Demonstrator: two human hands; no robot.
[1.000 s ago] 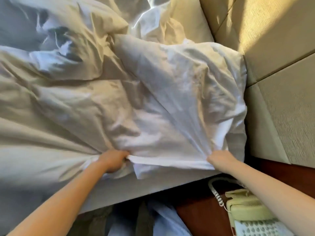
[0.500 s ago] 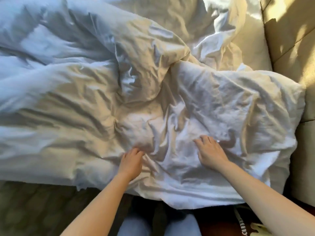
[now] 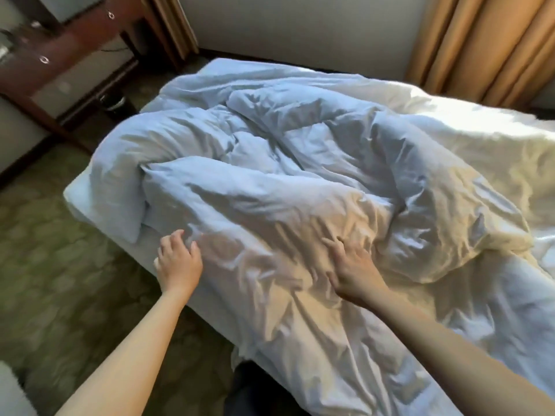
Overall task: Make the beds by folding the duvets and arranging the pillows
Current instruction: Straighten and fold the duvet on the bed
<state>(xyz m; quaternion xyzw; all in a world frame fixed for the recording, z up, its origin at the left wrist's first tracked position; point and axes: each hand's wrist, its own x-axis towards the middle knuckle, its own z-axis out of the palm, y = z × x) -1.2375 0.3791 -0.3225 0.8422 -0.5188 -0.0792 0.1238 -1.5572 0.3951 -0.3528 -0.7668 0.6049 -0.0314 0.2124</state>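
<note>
A crumpled white duvet [image 3: 300, 163] lies bunched across the bed [image 3: 75, 193], and its near edge hangs over the bed's side. My left hand [image 3: 178, 261] hovers at the duvet's near left edge, fingers loosely curved, holding nothing. My right hand [image 3: 353, 270] lies on the duvet with fingers spread, touching the fabric. No pillow is clearly visible in this view. Sunlight falls on the right half of the bedding.
A dark wooden desk [image 3: 54, 55] stands at the far left, with a black bin [image 3: 118, 105] beside it. Tan curtains [image 3: 480, 46] hang at the back right. Patterned green carpet [image 3: 60, 265] covers the floor left of the bed.
My view swung from the bed's head toward its foot. Both hands let go of the pillow's edge, moved onto the duvet, and now rest open there.
</note>
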